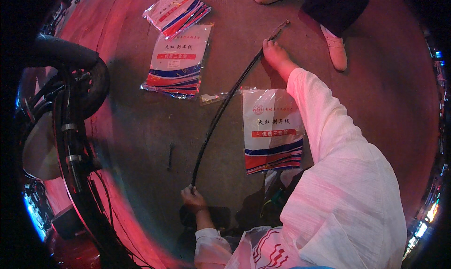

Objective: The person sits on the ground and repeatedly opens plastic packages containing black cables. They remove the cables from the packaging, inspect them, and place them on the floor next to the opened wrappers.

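Observation:
A long black cable point(221, 110) is stretched slantwise above the floor between my two hands. My left hand point(193, 199) is closed around its near end, low in the view. Farther off to the right, my right hand point(276, 56) grips it close to the far end. Past the right fingers a thin, lighter tip point(282, 27) sticks out. Under my right forearm lies a flat plastic packet point(272, 128) in white, blue and red. Another such packet point(178, 57) lies left of the cable, with a third packet point(176, 11) overlapping its top.
A dark handlebar point(66, 53) with cables and a rounded mirror point(40, 147) stands at the left. A small spanner-like tool point(171, 156) lies on the floor. Clear plastic scrap point(218, 98) sits beneath the cable. Another person's shoes point(336, 53) are at the far right.

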The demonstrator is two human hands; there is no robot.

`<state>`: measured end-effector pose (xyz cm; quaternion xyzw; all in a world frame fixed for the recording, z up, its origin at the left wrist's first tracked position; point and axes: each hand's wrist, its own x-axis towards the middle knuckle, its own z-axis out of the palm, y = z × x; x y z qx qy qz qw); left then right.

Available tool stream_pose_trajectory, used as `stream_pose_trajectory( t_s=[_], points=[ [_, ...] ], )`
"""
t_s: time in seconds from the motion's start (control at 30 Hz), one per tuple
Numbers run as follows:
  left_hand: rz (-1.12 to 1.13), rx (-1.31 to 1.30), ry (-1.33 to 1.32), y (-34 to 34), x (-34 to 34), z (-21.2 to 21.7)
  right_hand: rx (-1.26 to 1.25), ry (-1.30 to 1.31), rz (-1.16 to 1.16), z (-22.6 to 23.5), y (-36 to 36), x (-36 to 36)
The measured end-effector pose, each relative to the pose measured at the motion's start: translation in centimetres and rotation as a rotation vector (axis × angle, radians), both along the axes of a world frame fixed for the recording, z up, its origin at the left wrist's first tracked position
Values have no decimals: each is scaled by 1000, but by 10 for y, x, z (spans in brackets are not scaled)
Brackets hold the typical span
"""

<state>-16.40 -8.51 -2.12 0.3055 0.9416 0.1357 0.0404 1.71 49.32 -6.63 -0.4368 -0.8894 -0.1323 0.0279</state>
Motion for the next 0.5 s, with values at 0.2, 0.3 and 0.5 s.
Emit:
stream_pose_trajectory(
  t_s=[0.2, 0.3, 0.5],
  points=[
    [43, -25, -18, 4, 1, 4, -4, 30, 33, 6, -9, -1],
    [28, -42, -77, 12, 1, 15, -12, -8, -2, 7, -5, -1],
    [55, -19, -103, 4, -1, 7, 22, -13, 11, 4, -4, -2]
  ],
)
